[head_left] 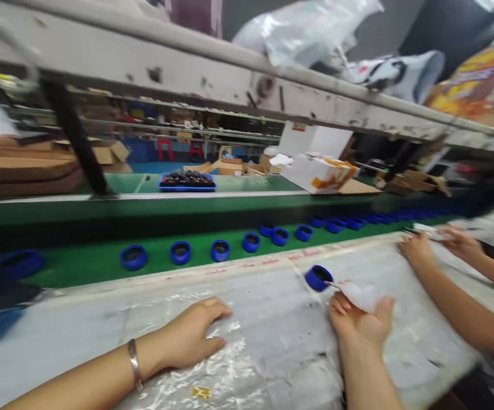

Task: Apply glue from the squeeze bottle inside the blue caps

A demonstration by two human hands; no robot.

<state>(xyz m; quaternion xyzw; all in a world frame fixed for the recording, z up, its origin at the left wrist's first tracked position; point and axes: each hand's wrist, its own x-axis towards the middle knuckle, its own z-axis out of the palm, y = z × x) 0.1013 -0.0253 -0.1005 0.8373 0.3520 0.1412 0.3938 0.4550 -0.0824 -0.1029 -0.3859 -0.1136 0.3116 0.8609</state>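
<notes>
My right hand (pixel 360 327) is wrapped round a whitish, translucent squeeze bottle (pixel 364 296), somewhat blurred. A thin tip (pixel 333 284) runs from it to a round blue part with a dark centre (pixel 317 278), which sits tilted near the conveyor-side edge of the work table. The tip reaches over the part's rim; whether it touches cannot be made out. My left hand (pixel 198 336), with a bracelet (pixel 134 363) on the wrist, rests over the plastic-covered table (pixel 268 341), thumb and fingers apart and holding nothing.
Several similar blue parts (pixel 220 250) line the green conveyor belt (pixel 102 262). At the right are a co-worker's hands (pixel 418 247). A beam (pixel 213 60) crosses above, with plastic bags (pixel 307 31) on it. Beyond the belt are a blue tray (pixel 187 188) and a white box (pixel 315 171).
</notes>
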